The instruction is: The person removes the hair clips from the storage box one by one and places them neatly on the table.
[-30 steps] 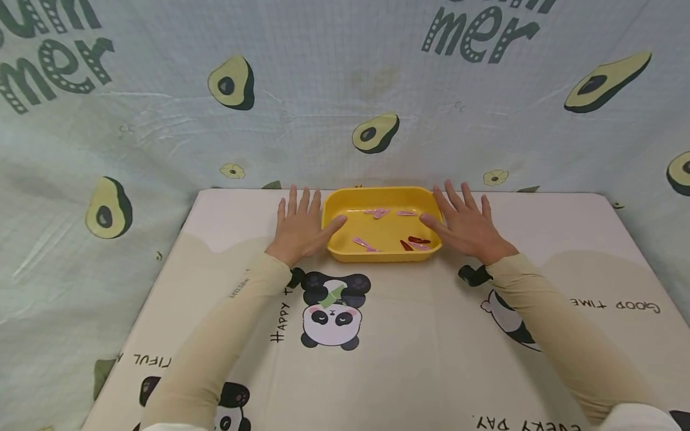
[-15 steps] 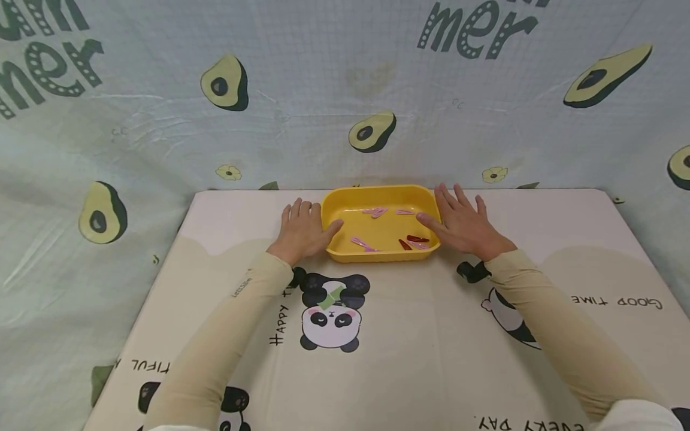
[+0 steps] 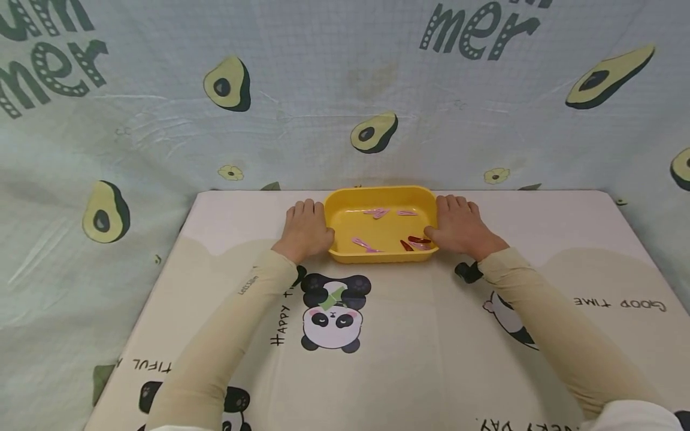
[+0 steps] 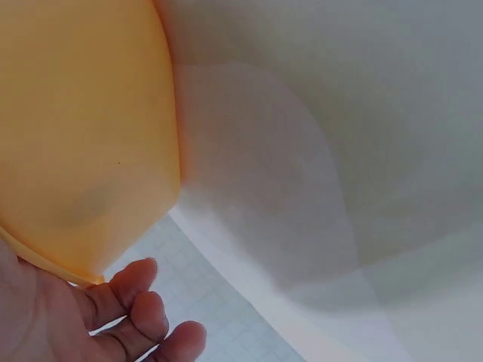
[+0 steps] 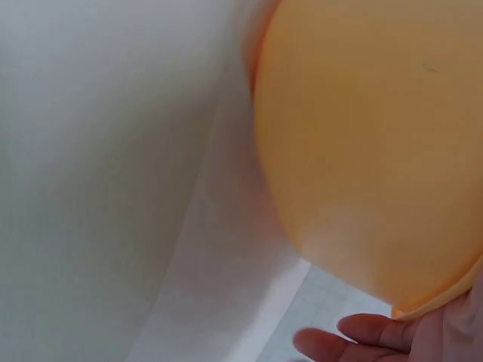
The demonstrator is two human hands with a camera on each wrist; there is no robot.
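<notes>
A yellow plastic tray [image 3: 385, 258] sits near the table's far edge, with several pink hair clips [image 3: 376, 212] and dark red hair clips [image 3: 418, 239] scattered on its floor. My left hand [image 3: 305, 230] grips the tray's left end, thumb over the rim and fingers curled outside. At the right end my right hand [image 3: 460, 226] holds the rim the same way, its thumb beside the red clips. Both wrist views show the tray's outer wall [image 4: 90, 136] large and close, with fingertips [image 5: 321, 345] beneath the rim.
A pale cloth with printed pandas [image 3: 331, 326] and lettering covers the table [image 3: 399, 359]. Just behind the tray rises a light curtain [image 3: 302, 137] printed with avocados, which also hangs along the left and right sides.
Both hands had fingers spread beside the tray; the left fingers curled first, then the right, and now both grip its ends. The tray has stayed in place.
</notes>
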